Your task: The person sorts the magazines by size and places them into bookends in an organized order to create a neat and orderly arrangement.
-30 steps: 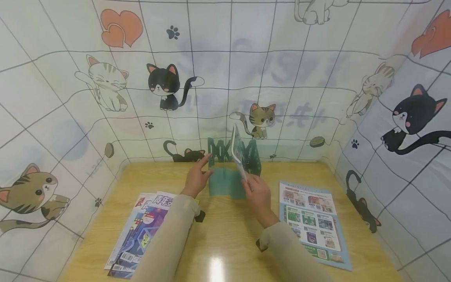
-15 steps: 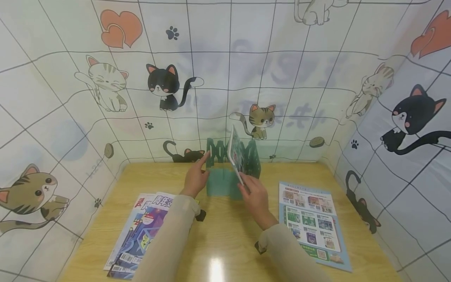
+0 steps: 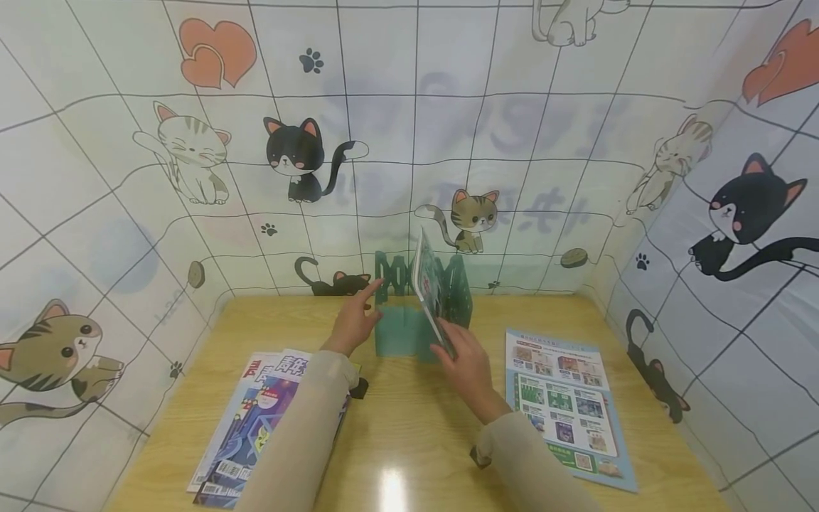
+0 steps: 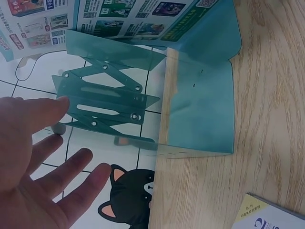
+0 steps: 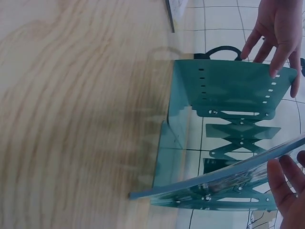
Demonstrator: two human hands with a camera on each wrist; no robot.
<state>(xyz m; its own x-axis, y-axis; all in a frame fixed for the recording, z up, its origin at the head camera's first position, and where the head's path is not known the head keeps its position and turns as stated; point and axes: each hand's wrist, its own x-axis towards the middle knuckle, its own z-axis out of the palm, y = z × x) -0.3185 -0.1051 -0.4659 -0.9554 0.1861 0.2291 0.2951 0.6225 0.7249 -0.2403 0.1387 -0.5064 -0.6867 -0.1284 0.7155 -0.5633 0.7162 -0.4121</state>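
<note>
A green expandable bookend point(image 3: 397, 334) with a crisscross linkage stands at the back of the table. My left hand point(image 3: 352, 323) is at the upper edge of its left side plate point(image 5: 233, 83), thumb on the inner face and index finger outside, pinching it; the other fingers stay loosely extended. With my right hand point(image 3: 467, 366) I grip a thin magazine point(image 3: 429, 281) by its near lower edge. The magazine stands on edge between the side plates, leaning left at the top, close to the right plate point(image 3: 458, 291). In the right wrist view its spine crosses over the base.
Several overlapping magazines point(image 3: 256, 419) lie on the table at left, partly under the left sleeve point(image 3: 294, 434). A magazine with a printed product page point(image 3: 563, 405) lies flat at right. A cat-patterned tiled sheet point(image 3: 384, 142) encloses the wooden table point(image 3: 397, 441).
The magazine has shifted slightly left and lower, with its top leaning further left. My right hand has moved a little down along its edge. The left hand stays at the bookend's left plate.
</note>
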